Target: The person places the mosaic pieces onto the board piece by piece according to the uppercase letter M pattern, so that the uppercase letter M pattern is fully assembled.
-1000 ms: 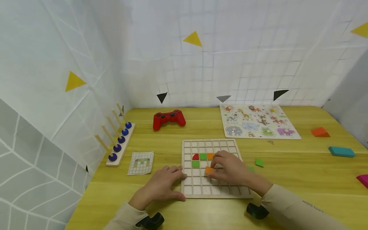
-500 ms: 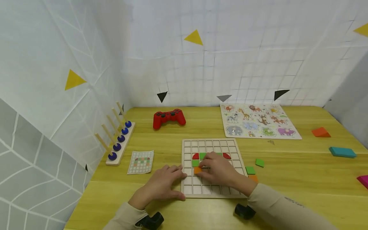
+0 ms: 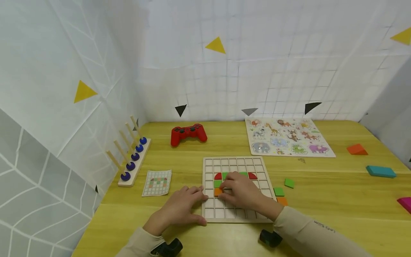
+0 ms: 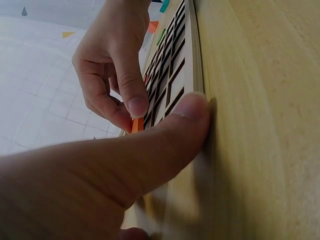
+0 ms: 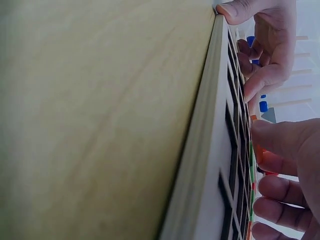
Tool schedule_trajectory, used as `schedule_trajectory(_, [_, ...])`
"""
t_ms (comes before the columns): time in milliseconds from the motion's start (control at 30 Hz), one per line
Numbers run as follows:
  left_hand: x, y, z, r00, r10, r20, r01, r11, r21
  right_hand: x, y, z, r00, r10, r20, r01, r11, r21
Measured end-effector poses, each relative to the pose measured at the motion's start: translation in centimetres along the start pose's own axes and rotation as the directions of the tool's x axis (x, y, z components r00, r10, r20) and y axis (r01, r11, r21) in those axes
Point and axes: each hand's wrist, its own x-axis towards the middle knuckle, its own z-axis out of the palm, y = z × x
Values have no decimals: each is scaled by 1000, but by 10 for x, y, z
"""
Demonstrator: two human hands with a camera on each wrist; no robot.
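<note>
A wooden grid board point(image 3: 219, 213) lies on the table. My right hand point(image 3: 242, 192) is over its middle, thumb and index finger pinching an orange square tile point(image 3: 218, 192) at a cell in the left part. In the left wrist view this orange tile point(image 4: 138, 124) shows between those fingertips. Directly above it sits a green tile point(image 3: 218, 184), and a red quarter-round tile point(image 3: 218, 176) is in the row beyond. Another red quarter-round tile point(image 3: 252, 175) ends that row, whose middle my fingers partly hide. My left hand point(image 3: 180, 207) rests at the board's left edge, fingers relaxed.
Loose green point(image 3: 279, 192) and orange tiles point(image 3: 282, 201) lie right of the board. A pattern card point(image 3: 157, 192) lies left, near a peg stand point(image 3: 128, 182). Behind are a red game controller point(image 3: 188, 134) and an animal puzzle point(image 3: 289, 137); colored blocks sit far right.
My right hand has moved left across the board with the orange tile, then lowered it to the cell below the green tile. My left hand has stayed at the board's edge.
</note>
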Motion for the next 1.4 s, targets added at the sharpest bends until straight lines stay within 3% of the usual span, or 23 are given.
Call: schedule_trajectory(1400, [1,-2,2,1000,8,0,-8,1000,7,-1,-1,1,1000,17,-4,-17,1000,1])
